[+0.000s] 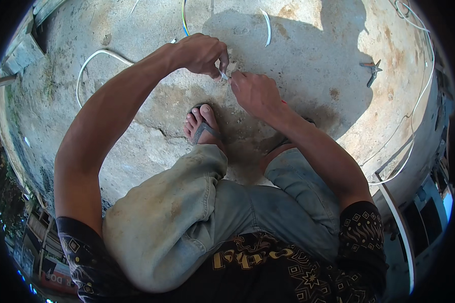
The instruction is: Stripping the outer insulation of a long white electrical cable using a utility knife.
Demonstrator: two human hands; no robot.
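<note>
My left hand (205,54) is closed, its thumb and fingertips pinching a thin pale wire (224,76). Right beside it my right hand (255,93) is also closed, fingertips on the far end of the same short bit. The wire's tip is hidden by the fingers. Blue and yellow-green insulated wires (185,19) run up from behind the left hand to the top edge. A white cable (93,56) curves over the ground and passes under my left forearm. How these join the pinched wire is hidden.
Pliers with orange on the handle (373,72) lie on the concrete at the right. A white strip, like cut cable sheath (268,29), lies beyond my hands. Another long white cable (419,101) loops along the right. My sandalled foot (202,123) stands below my hands.
</note>
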